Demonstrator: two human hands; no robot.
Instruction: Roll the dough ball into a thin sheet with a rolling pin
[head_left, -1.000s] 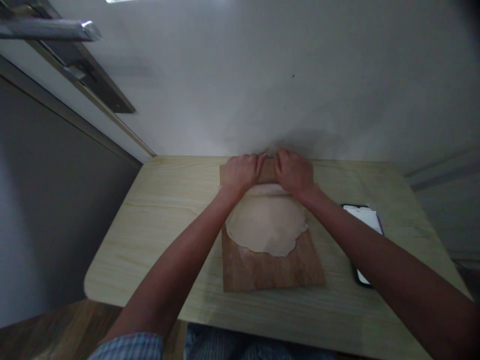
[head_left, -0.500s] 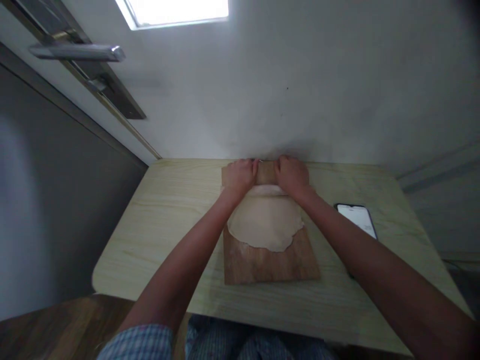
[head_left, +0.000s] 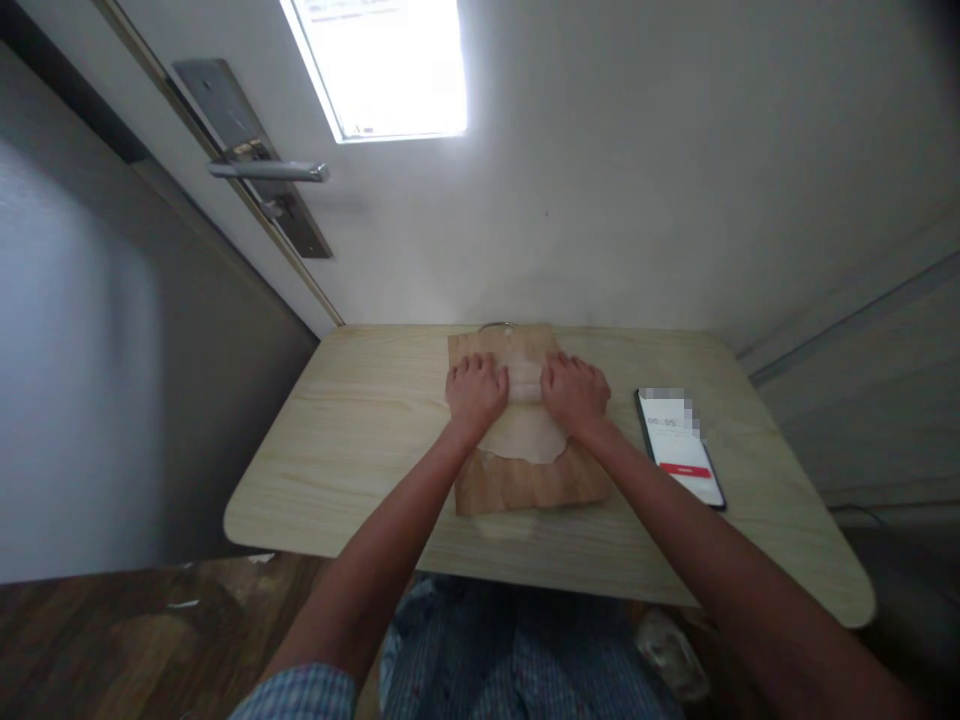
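Note:
A flat, pale sheet of dough (head_left: pixel 523 432) with an uneven edge lies on a wooden board (head_left: pixel 525 488). Across the dough runs a light-coloured rolling pin (head_left: pixel 525 392), its middle showing between my hands. My left hand (head_left: pixel 478 390) is closed over the pin's left end, knuckles up. Over the right end, my right hand (head_left: pixel 574 392) is closed in the same way. Both ends of the pin are hidden under my palms and fingers. Part of the dough's sides is covered by my hands and wrists.
To the right of the board a phone (head_left: pixel 679 450) lies face up, partly behind my right forearm. The pale wooden table (head_left: pixel 360 440) stands against a white door (head_left: pixel 637 200) with a metal handle (head_left: pixel 270 171). A thin metal loop (head_left: pixel 496 324) shows at the board's far edge.
My hands and the rolling pin have come back toward me from the board's far end. The camera view has shifted, showing more of the window, the phone and the floor.

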